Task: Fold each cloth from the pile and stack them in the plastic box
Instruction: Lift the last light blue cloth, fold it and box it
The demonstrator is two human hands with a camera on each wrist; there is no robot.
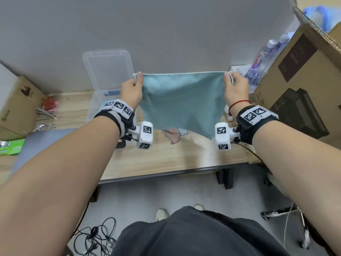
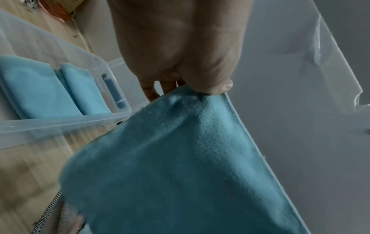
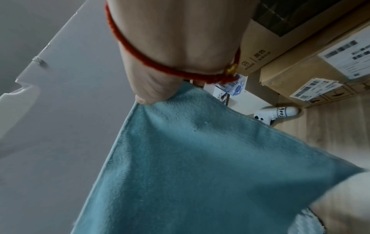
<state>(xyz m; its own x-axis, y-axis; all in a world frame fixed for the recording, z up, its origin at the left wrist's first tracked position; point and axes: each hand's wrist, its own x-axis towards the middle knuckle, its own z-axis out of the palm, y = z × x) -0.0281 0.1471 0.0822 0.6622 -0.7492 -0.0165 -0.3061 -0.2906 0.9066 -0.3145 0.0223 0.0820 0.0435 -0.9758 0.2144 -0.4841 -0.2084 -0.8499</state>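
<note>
A teal cloth hangs spread in the air above the wooden table, its top edge stretched level. My left hand pinches its upper left corner, thumb on the near side. My right hand pinches the upper right corner. The clear plastic box stands on the table behind my left hand; folded light blue cloths lie inside it. Its lid leans up against the wall. Under the hanging cloth, part of the pile shows on the table.
Large cardboard boxes stand at the right with water bottles behind. A small cardboard box and clutter sit at the left. A white controller lies near the boxes. The table's front edge runs below my wrists.
</note>
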